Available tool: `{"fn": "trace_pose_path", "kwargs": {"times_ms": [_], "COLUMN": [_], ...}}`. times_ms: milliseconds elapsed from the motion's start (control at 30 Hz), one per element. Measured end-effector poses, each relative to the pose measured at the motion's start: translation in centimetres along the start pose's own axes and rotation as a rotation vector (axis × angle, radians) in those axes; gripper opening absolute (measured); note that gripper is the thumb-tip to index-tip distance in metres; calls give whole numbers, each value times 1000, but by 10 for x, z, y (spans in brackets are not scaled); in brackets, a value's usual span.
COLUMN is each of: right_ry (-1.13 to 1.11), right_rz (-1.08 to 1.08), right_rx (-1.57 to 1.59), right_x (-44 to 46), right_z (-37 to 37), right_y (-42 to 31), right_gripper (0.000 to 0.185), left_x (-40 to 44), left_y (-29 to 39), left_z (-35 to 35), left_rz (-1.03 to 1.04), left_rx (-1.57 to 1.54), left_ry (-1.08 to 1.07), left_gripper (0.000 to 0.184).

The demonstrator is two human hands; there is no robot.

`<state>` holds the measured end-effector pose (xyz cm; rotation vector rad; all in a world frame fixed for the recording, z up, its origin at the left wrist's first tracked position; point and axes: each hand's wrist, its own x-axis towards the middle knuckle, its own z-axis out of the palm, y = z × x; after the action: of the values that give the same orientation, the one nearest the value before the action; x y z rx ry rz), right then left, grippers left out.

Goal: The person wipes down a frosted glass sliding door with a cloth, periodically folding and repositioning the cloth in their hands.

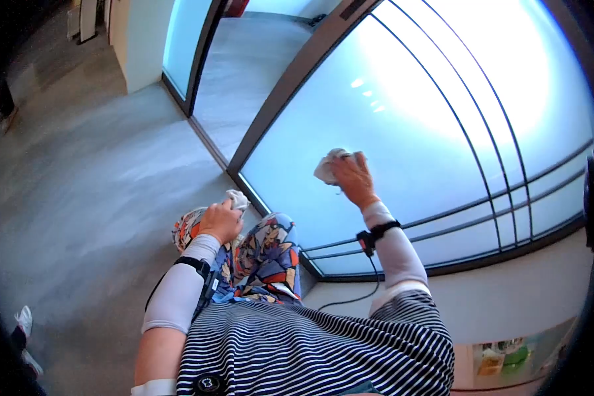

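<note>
A frosted glass panel [402, 178] with dark lines and a dark frame stands in front of me. My right hand [354, 177] is closed on a pale cloth [325, 169] at the glass, in the panel's left part. Lower and to the left, near the frame's edge and above my knees, my left hand [222, 222] grips another whitish cloth [237, 200]. Its fingers are wrapped round the cloth, which sticks out at the top.
Left of the panel is a doorway with a dark frame [264, 119] and a floor track. Grey floor [99, 198] spreads to the left. Another person's shoes [24, 321] show at the lower left. A cable [353, 300] hangs from my right wrist strap.
</note>
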<state>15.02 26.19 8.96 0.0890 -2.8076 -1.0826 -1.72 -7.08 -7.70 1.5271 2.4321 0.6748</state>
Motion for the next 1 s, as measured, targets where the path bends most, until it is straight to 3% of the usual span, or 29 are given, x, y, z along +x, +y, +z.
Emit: {"fn": "trace_pose_path", "kwargs": {"times_ms": [67,200,300,433,500,633,700,800,867,1000], "right_ry": [82,29,60,352,501,538,552,728,640,90], "right_rz": [75,224,442,682,693,733,673,406,408,436], "right_rx": [-94,-379,-476,-498,-546,-519,-586,-689,-450,-460], "right_x": [-33,-98,-118,-120,-90,-13,28,91,121,159], "right_z": [-34,-112,-182,-238,-253,-262,-254,-222,-199,-135], "right_y": [26,78,128,192,220,235,226,218,193,106], "right_gripper": [40,53,60,64,65,72,72,61,49,37], "left_x": [2,-1,-2,-4,-7,-7,-6,-4,-5,-6], "left_y": [-1,0,-5,-11,-9,-8,-8,-11,-8,-7], "left_z": [5,3,7,16,6,8,10,14,9,5], "left_rz": [4,33,55,16,8,-11,-21,-17,-30,-3], "left_rx": [15,44,30,19,9,26,44,41,38,1], "left_ry": [8,28,46,52,34,39,31,39,40,29], "left_gripper": [24,24,23,23,24,24,24,24,24,23]}}
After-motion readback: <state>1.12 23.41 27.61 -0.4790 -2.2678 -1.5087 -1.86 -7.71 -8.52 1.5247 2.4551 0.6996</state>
